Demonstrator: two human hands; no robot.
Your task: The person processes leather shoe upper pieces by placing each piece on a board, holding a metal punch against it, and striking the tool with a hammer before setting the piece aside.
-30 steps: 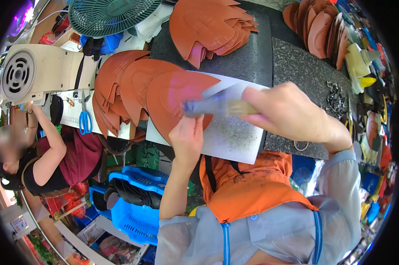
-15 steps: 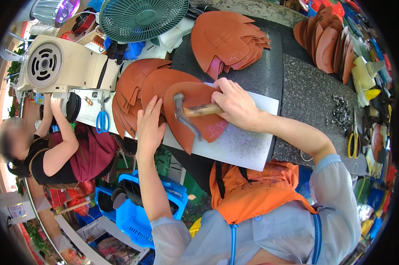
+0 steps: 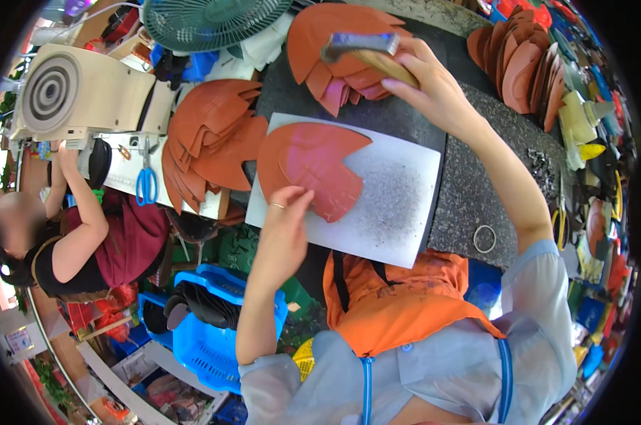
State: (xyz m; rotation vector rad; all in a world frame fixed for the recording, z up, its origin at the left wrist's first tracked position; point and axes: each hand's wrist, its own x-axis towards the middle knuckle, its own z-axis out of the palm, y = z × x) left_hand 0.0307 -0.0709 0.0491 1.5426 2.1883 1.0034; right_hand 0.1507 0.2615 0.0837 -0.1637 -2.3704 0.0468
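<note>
On a white board lies a brown leather piece, rounded at one side and notched at the other, with layered parts and a purplish sheen. My left hand is closed at its near edge, thumb and fingertips together on the leather; the exact grip is partly hidden. Raised over the far side of the bench, my right hand is wrapped round the wooden handle of a hammer. The hammer's metal head points left, in front of a stack of brown leather pieces.
More leather pieces are piled at left and far right. Blue scissors lie near a cream machine, where another person works. A green fan stands at the back. A metal ring rests on the dark stone slab.
The hammer has risen away from the leather, up and right in my right hand. My left hand has moved right and nearer me. The top piece now lies apart from the left pile.
</note>
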